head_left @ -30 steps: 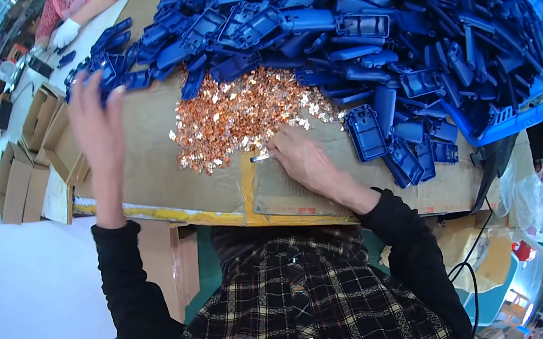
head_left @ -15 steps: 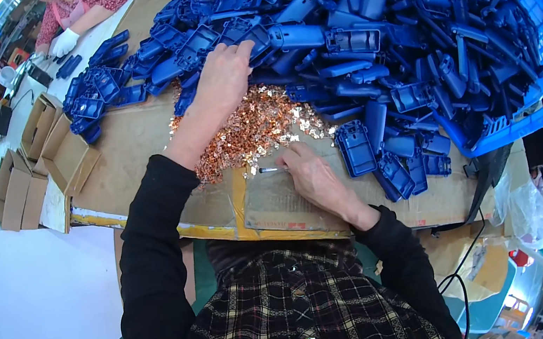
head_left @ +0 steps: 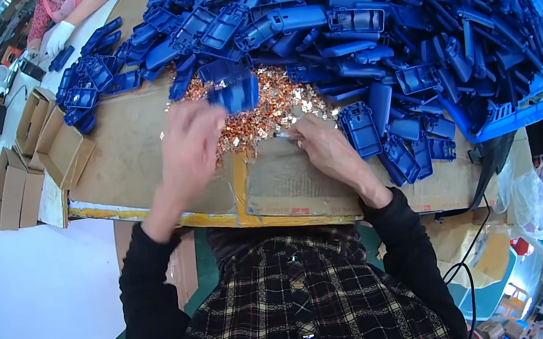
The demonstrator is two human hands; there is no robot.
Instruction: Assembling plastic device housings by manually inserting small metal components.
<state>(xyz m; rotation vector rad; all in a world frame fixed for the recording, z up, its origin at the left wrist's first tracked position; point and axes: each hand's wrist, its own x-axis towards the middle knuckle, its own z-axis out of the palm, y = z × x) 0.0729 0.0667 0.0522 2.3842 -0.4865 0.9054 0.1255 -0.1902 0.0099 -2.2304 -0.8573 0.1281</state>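
Note:
My left hand (head_left: 191,145), smeared by motion, grips a blue plastic housing (head_left: 236,95) by its near left side. The housing is held over a heap of small copper-coloured metal pieces (head_left: 280,101) on the cardboard-covered table. At the right edge of that heap, my right hand (head_left: 326,148) is closed around a slim metal tool (head_left: 285,136). Only the tool's thin silvery end shows, pointing left; its exact kind is hidden by the fingers. Beyond both hands lies a large pile of similar blue housings (head_left: 290,19).
A blue plastic basket (head_left: 526,120) lies at the right, with housings spilling out. Several loose housings (head_left: 359,128) are beside my right hand. Small cardboard boxes (head_left: 63,156) stand at the left. A co-worker's white-gloved hand (head_left: 59,37) is at the far left. Yellow tape (head_left: 223,220) lines the table's near edge.
My left hand has come back from the pile toward me, bringing a blue housing with it. My right hand has moved slightly up and right with the tool, closer to the copper pieces.

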